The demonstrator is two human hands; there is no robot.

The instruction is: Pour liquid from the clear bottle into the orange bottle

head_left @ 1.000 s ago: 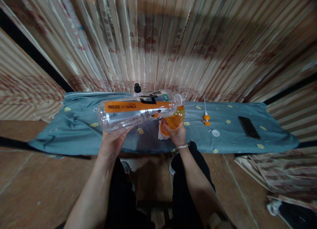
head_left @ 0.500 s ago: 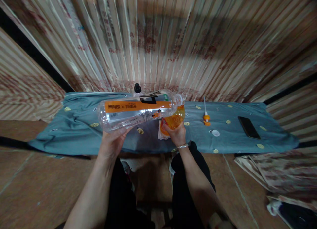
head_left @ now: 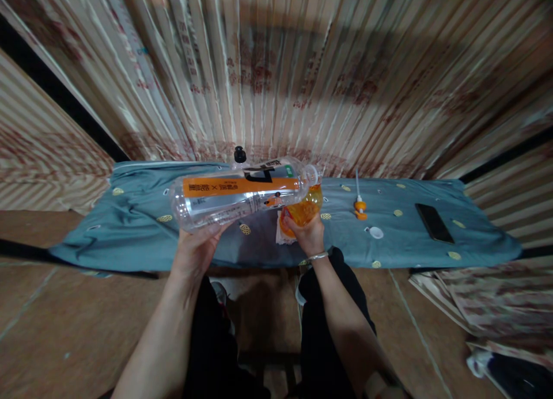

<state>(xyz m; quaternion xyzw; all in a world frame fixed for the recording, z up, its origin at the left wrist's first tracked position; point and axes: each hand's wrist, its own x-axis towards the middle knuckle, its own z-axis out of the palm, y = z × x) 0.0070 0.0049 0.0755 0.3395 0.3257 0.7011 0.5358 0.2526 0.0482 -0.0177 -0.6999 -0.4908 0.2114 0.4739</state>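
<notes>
My left hand [head_left: 196, 249] holds a large clear plastic bottle [head_left: 242, 192] with an orange label. The bottle lies nearly level, its open neck pointing right over a small orange bottle [head_left: 305, 210]. My right hand [head_left: 307, 233] grips that orange bottle from below, just above the blue-grey cloth [head_left: 138, 220]. A white tissue [head_left: 280, 233] lies under the orange bottle. Behind the big bottle, the black cap of another bottle [head_left: 239, 154] sticks up.
An orange pump nozzle with a white tube [head_left: 359, 203], a white cap [head_left: 376, 232] and a black phone [head_left: 434, 222] lie on the cloth to the right. Patterned curtain [head_left: 276, 71] hangs behind. Folded patterned fabric [head_left: 475, 295] lies on the floor at right.
</notes>
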